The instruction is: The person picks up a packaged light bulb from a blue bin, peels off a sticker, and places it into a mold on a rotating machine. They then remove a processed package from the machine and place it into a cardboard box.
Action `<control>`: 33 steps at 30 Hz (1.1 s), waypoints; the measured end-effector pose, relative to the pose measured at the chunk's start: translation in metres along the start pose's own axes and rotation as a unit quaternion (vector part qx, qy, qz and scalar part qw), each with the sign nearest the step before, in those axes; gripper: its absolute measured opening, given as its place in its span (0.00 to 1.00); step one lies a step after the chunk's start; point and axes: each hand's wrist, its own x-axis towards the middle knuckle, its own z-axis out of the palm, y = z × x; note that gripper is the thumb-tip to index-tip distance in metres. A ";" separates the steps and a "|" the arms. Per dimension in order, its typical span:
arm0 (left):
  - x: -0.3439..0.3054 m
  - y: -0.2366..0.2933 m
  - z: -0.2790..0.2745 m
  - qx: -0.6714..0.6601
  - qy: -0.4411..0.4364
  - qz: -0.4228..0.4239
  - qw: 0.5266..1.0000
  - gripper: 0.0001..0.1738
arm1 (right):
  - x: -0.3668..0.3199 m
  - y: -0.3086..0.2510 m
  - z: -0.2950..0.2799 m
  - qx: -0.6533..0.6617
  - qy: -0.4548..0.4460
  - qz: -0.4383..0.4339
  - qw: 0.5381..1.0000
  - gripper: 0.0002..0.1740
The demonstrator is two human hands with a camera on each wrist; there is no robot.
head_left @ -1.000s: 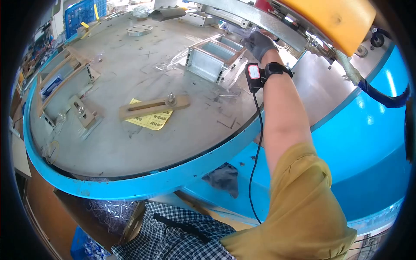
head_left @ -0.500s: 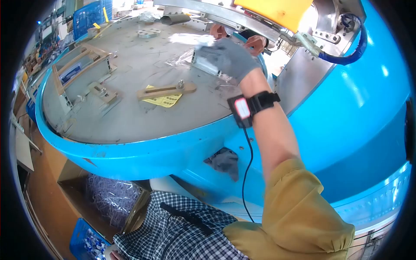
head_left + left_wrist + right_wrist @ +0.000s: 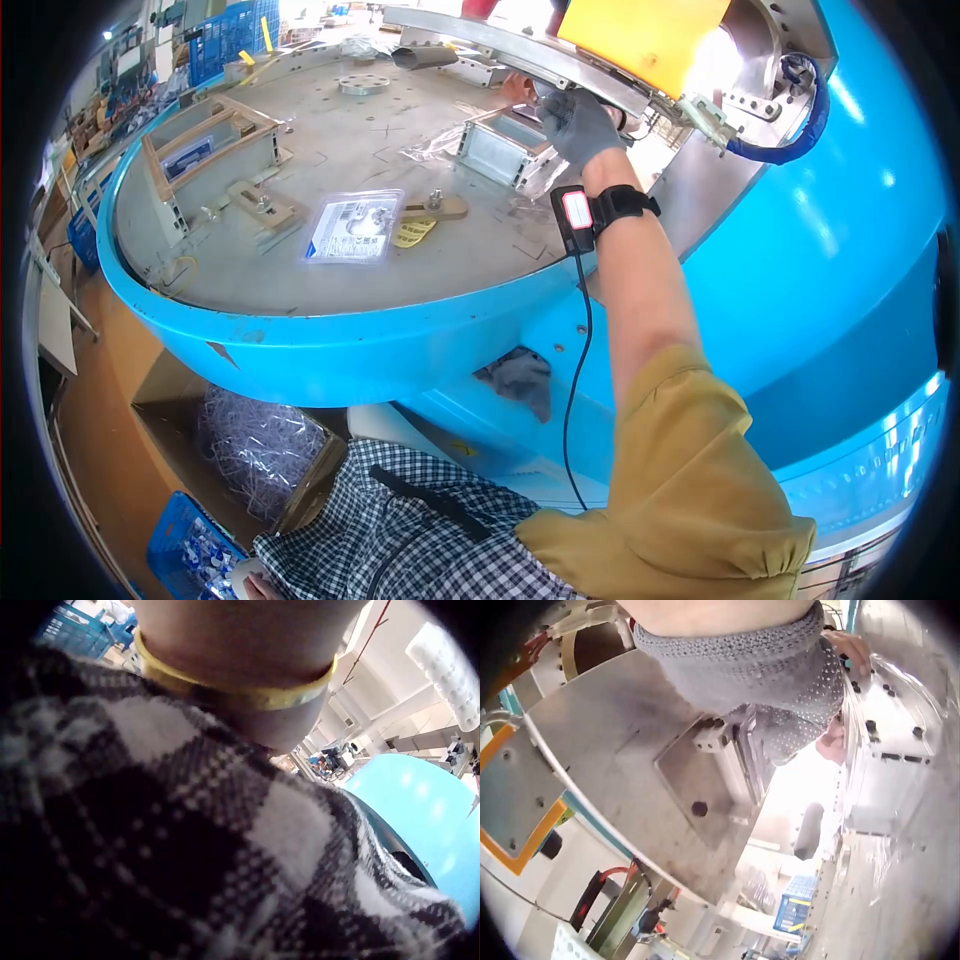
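My right hand [image 3: 580, 128], in a grey knitted glove, reaches to the far side of a metal-walled fixture [image 3: 500, 155] on the round turntable [image 3: 330, 290]. In the right wrist view the glove [image 3: 780, 697] is beside the fixture wall [image 3: 889, 780]; its fingertips point away, and I cannot tell whether they grip anything. Close by are another person's bare fingers [image 3: 518, 88]. A clear blister pack [image 3: 352, 228] with a printed card lies flat on the turntable, overlapping a slotted clamp bar [image 3: 440, 208]. Only a sliver of my left hand [image 3: 262, 588] shows, low beside the checked apron; its fingers are hidden.
A wood-rimmed fixture [image 3: 205, 150] and a second clamp bar [image 3: 262, 205] are at the turntable's left. Above my right hand hangs a machine head with a yellow housing [image 3: 645, 45]. Below stand a carton of plastic scraps [image 3: 260, 450] and a blue crate [image 3: 175, 540].
My right hand swept left over the fixture with a blurred pale sheet-like thing, then went back to the fixture's far side. The blister pack now lies on the turntable by the clamp bar.
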 end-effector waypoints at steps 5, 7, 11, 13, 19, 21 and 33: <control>0.004 0.002 0.001 -0.019 -0.022 -0.020 0.999 0.28 | -0.003 0.021 -0.001 -0.059 -0.152 0.016 0.987 0.12; 0.005 -0.005 0.004 -0.025 -0.027 -0.033 0.999 0.28 | -0.010 0.027 0.012 0.033 -0.107 -0.002 0.994 0.10; 0.020 0.016 -0.009 -0.081 -0.045 -0.053 0.994 0.27 | -0.056 -0.069 0.026 0.441 -0.020 0.211 0.872 0.10; 0.038 0.009 0.003 -0.202 -0.038 -0.035 0.978 0.19 | -0.073 -0.078 0.036 0.390 -0.093 0.065 0.914 0.10; 0.022 0.235 -0.092 -0.169 0.128 0.274 0.938 0.23 | -0.187 -0.214 0.077 0.462 -0.278 -0.054 0.840 0.10; 0.006 0.275 -0.113 -0.117 0.187 0.373 0.901 0.30 | -0.228 -0.243 0.097 0.349 -0.316 -0.236 0.850 0.10; -0.017 0.220 -0.080 -0.620 -0.044 -0.047 0.782 0.05 | -0.360 -0.259 0.185 0.418 -0.560 0.053 0.714 0.18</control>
